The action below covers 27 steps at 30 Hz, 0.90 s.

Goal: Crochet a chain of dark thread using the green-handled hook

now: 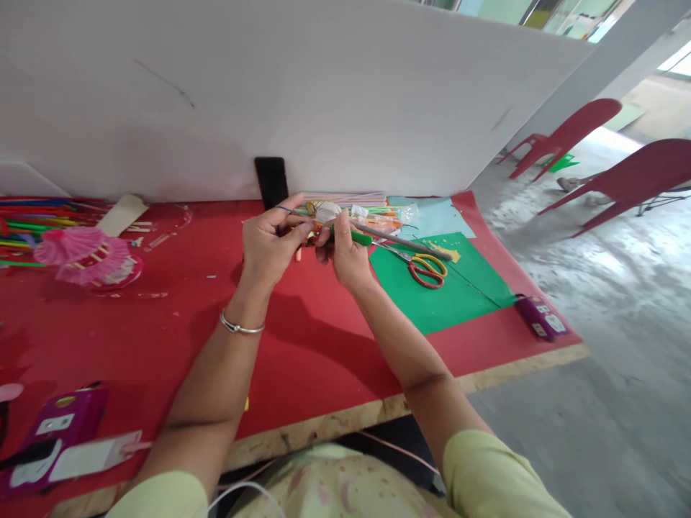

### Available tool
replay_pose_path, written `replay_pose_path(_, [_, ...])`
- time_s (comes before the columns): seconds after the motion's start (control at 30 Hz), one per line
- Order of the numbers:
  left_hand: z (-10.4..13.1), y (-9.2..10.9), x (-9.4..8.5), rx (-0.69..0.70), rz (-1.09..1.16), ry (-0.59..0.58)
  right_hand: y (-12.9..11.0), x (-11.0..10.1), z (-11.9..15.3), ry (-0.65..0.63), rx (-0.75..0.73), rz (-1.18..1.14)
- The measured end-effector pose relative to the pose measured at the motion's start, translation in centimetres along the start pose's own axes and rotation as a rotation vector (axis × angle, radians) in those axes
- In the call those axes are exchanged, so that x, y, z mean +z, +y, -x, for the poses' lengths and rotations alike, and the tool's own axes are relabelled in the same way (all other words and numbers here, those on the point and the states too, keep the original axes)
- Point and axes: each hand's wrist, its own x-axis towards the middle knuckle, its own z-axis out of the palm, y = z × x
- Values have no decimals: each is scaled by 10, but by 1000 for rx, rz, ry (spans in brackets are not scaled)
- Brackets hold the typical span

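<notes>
Both of my hands are raised close together over the red table [216, 360]. My left hand [273, 241] is closed, thumb and fingers pinched on something small I cannot make out. My right hand [345, 255] is closed round a green-handled tool [360, 237], and a long grey stick [404, 239] points right from the same hand. Where the fingertips meet, small orange and dark bits show, too small to name. Scissors with red and yellow handles [426, 272] lie on a green sheet [432, 309] to the right of my hands.
A black phone [271, 180] leans on the white board [242, 93] behind. A pink frilly craft [89, 255] and coloured sticks [21, 230] lie left. Purple boxes stand at the right corner [541, 318] and near left [70, 421]. Red chairs [572, 133] stand beyond.
</notes>
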Motion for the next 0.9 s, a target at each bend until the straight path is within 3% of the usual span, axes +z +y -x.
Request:
replay_pose_path(0.13, [6,-3,7,93,-127,56,3,8,0,145,-34,-33])
replay_pose_path(0.2, [5,-4,8,51,-38,36,1,10,-2,161,37,-147])
replay_pose_path(0.33, [-5,1,0,-207,261,-129,-7,2,-9,-56,337,-320])
replay_pose_path(0.5, [-9,5,-18,-334,271,-412,-3,-24,-19,-354,510,-317])
replay_pose_path(0.6, [-8,7,-22,-289,171,-477,3,-40,-24,-518,452,-208])
replay_pose_path(0.7, [-6,11,-24,-236,85,-508,0,-52,-26,-602,383,-54])
replay_pose_path(0.9, [-7,16,-28,-278,27,-517,-29,-59,-15,-573,188,161])
